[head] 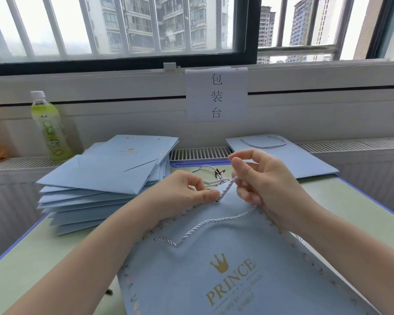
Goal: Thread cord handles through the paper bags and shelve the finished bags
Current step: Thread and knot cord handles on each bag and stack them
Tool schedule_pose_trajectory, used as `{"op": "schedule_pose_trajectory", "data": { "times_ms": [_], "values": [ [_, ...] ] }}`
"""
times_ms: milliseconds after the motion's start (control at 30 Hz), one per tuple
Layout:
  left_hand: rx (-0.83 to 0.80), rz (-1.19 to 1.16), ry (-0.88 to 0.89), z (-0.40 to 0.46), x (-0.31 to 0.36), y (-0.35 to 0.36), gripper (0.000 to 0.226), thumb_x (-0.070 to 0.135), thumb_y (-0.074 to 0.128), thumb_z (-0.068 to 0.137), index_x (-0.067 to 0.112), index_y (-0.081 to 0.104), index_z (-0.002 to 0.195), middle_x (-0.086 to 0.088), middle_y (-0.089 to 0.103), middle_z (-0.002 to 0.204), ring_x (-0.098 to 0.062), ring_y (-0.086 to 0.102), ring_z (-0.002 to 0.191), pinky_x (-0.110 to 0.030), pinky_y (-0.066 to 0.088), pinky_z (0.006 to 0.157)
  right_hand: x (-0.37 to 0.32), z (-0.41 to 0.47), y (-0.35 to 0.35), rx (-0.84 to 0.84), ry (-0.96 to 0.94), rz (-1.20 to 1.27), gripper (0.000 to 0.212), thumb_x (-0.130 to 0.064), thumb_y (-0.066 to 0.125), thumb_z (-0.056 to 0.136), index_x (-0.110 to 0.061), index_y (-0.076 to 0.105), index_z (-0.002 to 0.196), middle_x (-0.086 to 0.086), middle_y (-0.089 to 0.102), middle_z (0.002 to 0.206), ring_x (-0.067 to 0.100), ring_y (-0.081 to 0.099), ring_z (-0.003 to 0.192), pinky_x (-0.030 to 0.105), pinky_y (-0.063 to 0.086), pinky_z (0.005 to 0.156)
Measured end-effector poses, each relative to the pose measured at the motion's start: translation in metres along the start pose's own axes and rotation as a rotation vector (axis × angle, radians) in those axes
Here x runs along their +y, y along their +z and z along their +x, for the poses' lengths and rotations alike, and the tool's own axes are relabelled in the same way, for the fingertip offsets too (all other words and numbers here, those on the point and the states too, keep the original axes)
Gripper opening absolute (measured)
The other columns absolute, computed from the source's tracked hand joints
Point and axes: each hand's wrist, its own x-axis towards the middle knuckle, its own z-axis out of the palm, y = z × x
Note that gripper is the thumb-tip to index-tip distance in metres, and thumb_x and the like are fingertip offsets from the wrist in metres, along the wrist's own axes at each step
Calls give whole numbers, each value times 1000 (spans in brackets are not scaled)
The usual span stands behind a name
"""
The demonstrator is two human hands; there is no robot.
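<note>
Bag (225, 258) between stack (109, 169), bottle (47, 126).

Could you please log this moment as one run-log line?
left hand: pinches cord | right hand: holds cord | bag: flat on table | bag stack: left

Bag stack (105, 176) blocks the left; finished bag (289, 155) the far right.

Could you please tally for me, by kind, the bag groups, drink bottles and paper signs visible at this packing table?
Light blue paper bag groups: 3 (the bag being threaded, the unthreaded stack on the left, the corded bag on the right)
Green drink bottles with a white cap: 1
White paper signs: 1
Total: 5
</note>
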Motion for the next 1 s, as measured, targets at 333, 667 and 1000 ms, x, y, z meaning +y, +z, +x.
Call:
{"op": "schedule_pose_trajectory", "data": {
  "times_ms": [333,667,1000],
  "values": [
    [286,478,340,0,0,17,34,51,59,85,26,65,108,10,61,105,-10,49,103,-29,40,90,-4,17,-26,391,-4,290,16,2,47,94,-10,57,91,2,49,74,8,49,57,14,45,52],
    [102,583,434,-3,0,49,44,39,50,95,29,40,136,11,37,136,-8,37,122,-15,24,94,0,21,-37,526,-197,-16,27,5,43,92,-17,55,83,0,53,82,3,55,54,19,49,63],
    [86,653,366,9,-18,39,24,43,47,95,26,61,106,10,55,117,-13,43,118,-32,34,99,7,13,-36,376,-551,-859,20,-29,42,86,-22,61,81,-5,58,57,10,51,49,32,44,52]
  ]
}}
